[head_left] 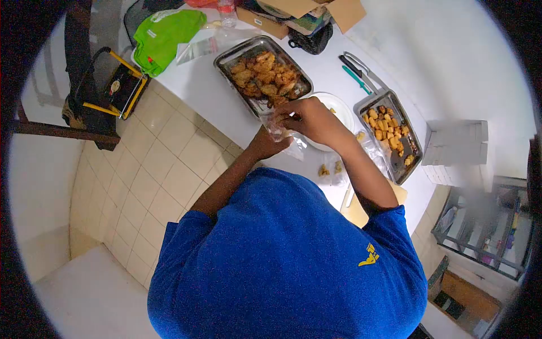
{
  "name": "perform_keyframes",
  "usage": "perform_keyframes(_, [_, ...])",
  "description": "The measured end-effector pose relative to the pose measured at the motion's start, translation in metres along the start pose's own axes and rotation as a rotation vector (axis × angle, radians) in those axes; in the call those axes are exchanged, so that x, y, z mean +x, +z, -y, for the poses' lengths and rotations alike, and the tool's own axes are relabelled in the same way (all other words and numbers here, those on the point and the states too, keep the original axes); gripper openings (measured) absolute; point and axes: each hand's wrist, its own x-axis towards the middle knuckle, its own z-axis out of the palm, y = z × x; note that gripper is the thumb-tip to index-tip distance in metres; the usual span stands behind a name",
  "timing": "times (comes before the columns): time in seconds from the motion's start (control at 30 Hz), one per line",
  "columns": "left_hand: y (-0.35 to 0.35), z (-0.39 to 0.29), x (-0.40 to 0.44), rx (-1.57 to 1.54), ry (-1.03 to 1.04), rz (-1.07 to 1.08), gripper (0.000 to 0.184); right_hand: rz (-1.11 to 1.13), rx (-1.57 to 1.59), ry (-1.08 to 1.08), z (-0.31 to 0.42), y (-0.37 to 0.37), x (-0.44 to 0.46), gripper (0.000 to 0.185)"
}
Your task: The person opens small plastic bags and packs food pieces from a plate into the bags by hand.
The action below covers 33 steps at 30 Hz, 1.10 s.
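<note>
Just in front of my body, my left hand (269, 143) grips a clear plastic bag (294, 148), its fingers closed on the film. Right above it, my right hand (312, 120) reaches over the bag's mouth with fingers pinched together. What sits between those fingertips is hidden. A metal tray (222, 61) of browned fried chicken pieces (265, 73) lies just beyond both hands. Partly behind my right hand and forearm is a round white plate (345, 111) with a small piece of food on it.
At right, a second metal tray (420, 148) holds browned chunks, with a knife (351, 65) and tongs (364, 65) beyond it. Small filled bags (333, 169) and a cutting board (361, 209) lie nearer me. A green bag (166, 39) and a cardboard box (344, 12) stand at the back.
</note>
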Motion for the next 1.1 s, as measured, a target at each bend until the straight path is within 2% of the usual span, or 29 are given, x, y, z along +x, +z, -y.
perform_keyframes(0.2, [-0.006,-0.015,0.006,0.264,0.224,0.064,0.049,0.057,-0.072,0.035,0.005,-0.003,0.001,0.028])
perform_keyframes(0.27, [-0.005,-0.002,0.003,0.289,0.138,0.09,0.05,0.041,-0.034,0.044,0.008,-0.005,0.002,0.031])
perform_keyframes(0.4, [-0.002,0.002,0.001,0.156,0.039,0.043,0.056,-0.018,0.036,0.082,0.007,-0.004,0.002,0.034])
perform_keyframes(0.5, [0.001,-0.001,0.003,0.041,0.126,-0.078,0.063,-0.078,0.042,0.026,0.007,-0.009,-0.001,0.037])
perform_keyframes(0.6, [-0.01,-0.015,0.012,0.367,0.22,0.074,0.072,-0.125,0.087,-0.039,-0.005,-0.018,-0.007,0.041])
perform_keyframes(0.7, [-0.009,-0.014,0.006,-0.118,-0.067,0.141,0.078,-0.182,0.261,0.028,-0.005,-0.032,-0.019,0.041])
perform_keyframes(0.77, [-0.016,0.005,0.011,-0.07,0.013,0.202,0.073,-0.238,0.382,0.14,-0.018,-0.039,-0.033,0.039])
perform_keyframes(0.8, [-0.016,0.008,0.01,-0.14,0.0,0.201,0.07,-0.232,0.494,0.312,-0.032,-0.04,-0.043,0.037])
perform_keyframes(0.9, [-0.013,0.0,0.004,-0.525,-0.155,0.143,0.061,-0.264,0.142,0.424,-0.123,-0.01,-0.068,0.037])
perform_keyframes(0.93, [-0.017,-0.015,0.004,-0.578,-0.232,0.207,0.072,-0.247,0.056,0.444,-0.129,-0.002,-0.075,0.037])
perform_keyframes(1.0, [-0.017,-0.016,0.002,-0.727,-0.252,0.286,0.076,-0.199,-0.079,0.494,-0.161,0.02,-0.088,0.037])
perform_keyframes(1.03, [-0.017,-0.016,0.003,-0.796,-0.264,0.32,0.079,-0.159,-0.407,0.54,-0.157,0.026,-0.095,0.038])
perform_keyframes(1.1, [-0.02,-0.018,0.006,-0.78,-0.311,0.395,0.083,-0.282,-0.307,0.406,-0.137,0.015,-0.088,0.043])
